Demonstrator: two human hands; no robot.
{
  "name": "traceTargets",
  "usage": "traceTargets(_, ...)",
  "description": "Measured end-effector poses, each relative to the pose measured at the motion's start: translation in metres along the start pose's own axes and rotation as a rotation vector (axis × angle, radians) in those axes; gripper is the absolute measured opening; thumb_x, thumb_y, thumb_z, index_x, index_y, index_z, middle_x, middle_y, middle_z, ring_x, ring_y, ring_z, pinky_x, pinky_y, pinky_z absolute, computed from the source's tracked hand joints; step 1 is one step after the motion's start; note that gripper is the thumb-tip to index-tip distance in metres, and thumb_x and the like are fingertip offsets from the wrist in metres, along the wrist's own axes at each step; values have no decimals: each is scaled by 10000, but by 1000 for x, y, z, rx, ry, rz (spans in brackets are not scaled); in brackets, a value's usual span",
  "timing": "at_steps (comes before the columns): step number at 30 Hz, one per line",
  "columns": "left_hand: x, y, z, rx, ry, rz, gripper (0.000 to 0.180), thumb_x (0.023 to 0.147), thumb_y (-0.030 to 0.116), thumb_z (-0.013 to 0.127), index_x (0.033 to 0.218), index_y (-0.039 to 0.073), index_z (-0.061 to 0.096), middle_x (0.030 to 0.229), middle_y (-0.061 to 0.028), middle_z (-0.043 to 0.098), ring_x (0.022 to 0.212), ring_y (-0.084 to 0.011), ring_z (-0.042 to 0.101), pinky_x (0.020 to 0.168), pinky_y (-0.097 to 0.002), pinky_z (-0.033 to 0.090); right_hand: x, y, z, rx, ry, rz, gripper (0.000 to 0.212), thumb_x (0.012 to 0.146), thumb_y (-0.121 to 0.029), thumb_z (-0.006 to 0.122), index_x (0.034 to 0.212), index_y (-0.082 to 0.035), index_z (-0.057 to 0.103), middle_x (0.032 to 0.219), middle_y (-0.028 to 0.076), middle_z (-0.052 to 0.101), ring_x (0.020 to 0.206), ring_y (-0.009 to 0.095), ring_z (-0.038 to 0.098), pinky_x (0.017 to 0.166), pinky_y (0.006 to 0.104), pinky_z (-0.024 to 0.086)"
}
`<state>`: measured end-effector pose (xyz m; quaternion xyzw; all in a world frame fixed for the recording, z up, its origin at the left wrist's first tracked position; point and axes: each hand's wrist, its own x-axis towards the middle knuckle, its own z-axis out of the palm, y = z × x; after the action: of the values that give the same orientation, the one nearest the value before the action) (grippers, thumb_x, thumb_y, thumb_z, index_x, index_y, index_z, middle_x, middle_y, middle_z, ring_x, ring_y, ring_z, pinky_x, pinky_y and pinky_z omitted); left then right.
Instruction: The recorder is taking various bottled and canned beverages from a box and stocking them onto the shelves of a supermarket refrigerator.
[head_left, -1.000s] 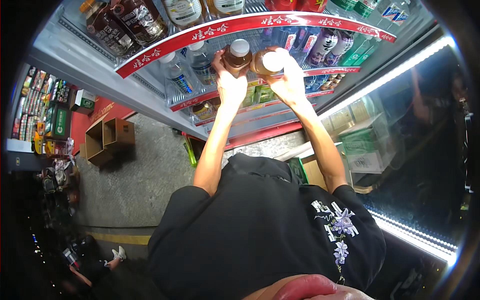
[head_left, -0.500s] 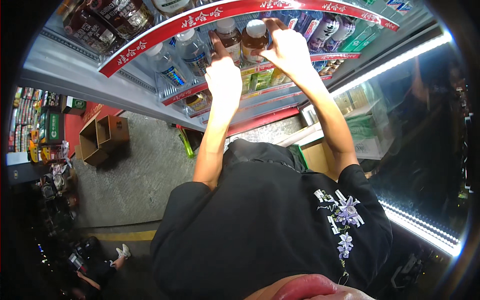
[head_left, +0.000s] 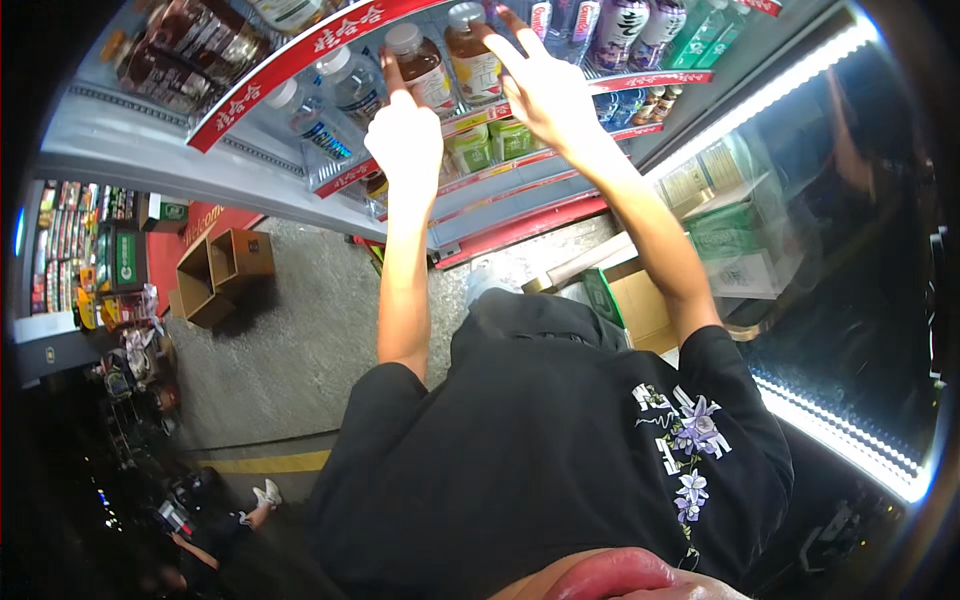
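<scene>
My left hand (head_left: 405, 140) reaches up to a cooler shelf, its index finger stretched along the left side of a white-capped bottle of brown drink (head_left: 422, 75). The other fingers of that hand look curled in, partly hidden and overexposed. Beside that bottle stands a second bottle of brown drink (head_left: 473, 65), also upright with a pale cap. At its right side is my right hand (head_left: 545, 105), fingers spread and pointing into the shelf. Whether its fingertips touch the bottle I cannot tell. Neither hand is wrapped around anything.
Clear bottles (head_left: 352, 85) stand left of the brown ones, purple-labelled bottles (head_left: 618, 35) to the right. A red-and-white shelf strip (head_left: 335, 38) crosses above. Green packs (head_left: 470, 150) sit below. The lit glass door (head_left: 830, 250) is at right, an opened carton (head_left: 640, 305) near it, brown boxes (head_left: 225, 270) on the floor.
The view has shifted, so shelf and bottles sit further up and left. Both hands stay by the brown bottles; the right fingers now look more spread and the thumb has drawn away from the bottle front.
</scene>
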<state>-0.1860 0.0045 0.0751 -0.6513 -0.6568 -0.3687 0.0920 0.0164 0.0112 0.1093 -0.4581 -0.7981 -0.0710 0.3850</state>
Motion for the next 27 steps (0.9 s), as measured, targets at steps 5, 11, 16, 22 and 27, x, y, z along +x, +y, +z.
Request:
traceTargets(5,-24,20,-5,-158,-118,-210,469,985,174,576,1436,54,537,867,-228,727,821,-383,732,771,-449,578,-140,14,-4,409,149,227,371,874,7,703,1239,-30,651,1260,178,664,1151,359,661,956,391,542)
traceTargets(11,-204,-82,44,-245,-707,-318,257,1003,177,558,1236,84,615,1062,-235,716,965,-441,693,825,-476,561,-417,12,-41,155,-397,767,126,854,-102,697,966,-43,695,886,212,702,841,435,672,751,494,535)
traceTargets(16,-546,-240,50,-55,-681,119,523,886,297,668,1335,29,649,1322,-255,649,1249,-389,616,1072,-488,461,-615,21,-98,110,-925,1209,289,761,-320,780,896,-66,753,881,221,727,878,417,704,810,512,553)
traceTargets(22,-614,-299,-23,-113,-870,-299,451,881,290,671,1248,28,696,1239,-238,690,1172,-376,654,1006,-483,497,-644,13,-75,103,-982,1215,312,744,-324,815,868,-42,765,759,177,739,778,356,746,722,435,584)
traceTargets(27,-608,-331,-25,-199,-1089,-753,387,877,283,674,1160,28,742,1156,-221,730,1095,-364,691,941,-478,533,-583,31,27,125,-1010,937,335,781,-350,752,871,-27,759,869,248,730,827,394,728,763,463,580)
